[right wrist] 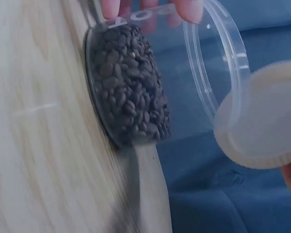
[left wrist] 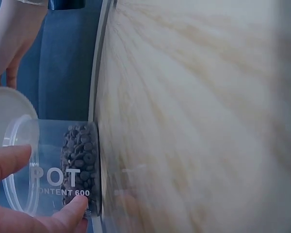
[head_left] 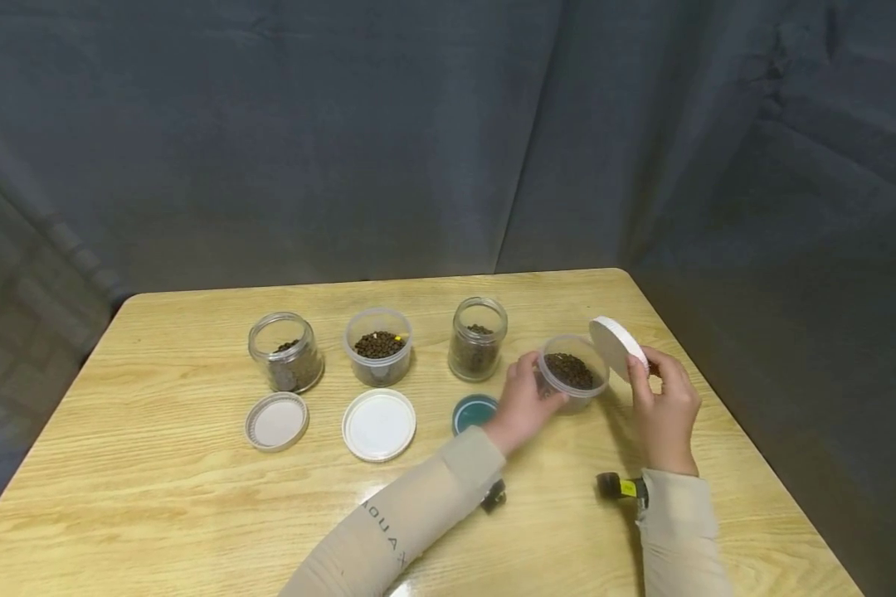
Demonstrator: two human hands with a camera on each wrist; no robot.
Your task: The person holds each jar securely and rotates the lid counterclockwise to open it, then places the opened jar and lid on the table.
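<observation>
My left hand (head_left: 524,408) holds a clear plastic jar (head_left: 590,395) by its side, fingers and thumb around the wall. The jar is uncapped, and dark brown beans (right wrist: 131,82) fill its lower part; the left wrist view shows the printed word POT on the wall (left wrist: 48,145). Beside its rim, my right hand (head_left: 666,410) pinches a white lid (head_left: 618,347) by the edge, tilted up on its side. In the right wrist view, the ridged edge of this lid (right wrist: 262,158) overlaps the jar's rim.
To the left stand a glass jar (head_left: 287,352), a plastic tub (head_left: 377,371) and another glass jar (head_left: 478,352), all uncapped with dark pieces inside. Before them lie a grey lid (head_left: 276,421), a white lid (head_left: 378,424) and a teal lid (head_left: 472,411), partly behind my left hand.
</observation>
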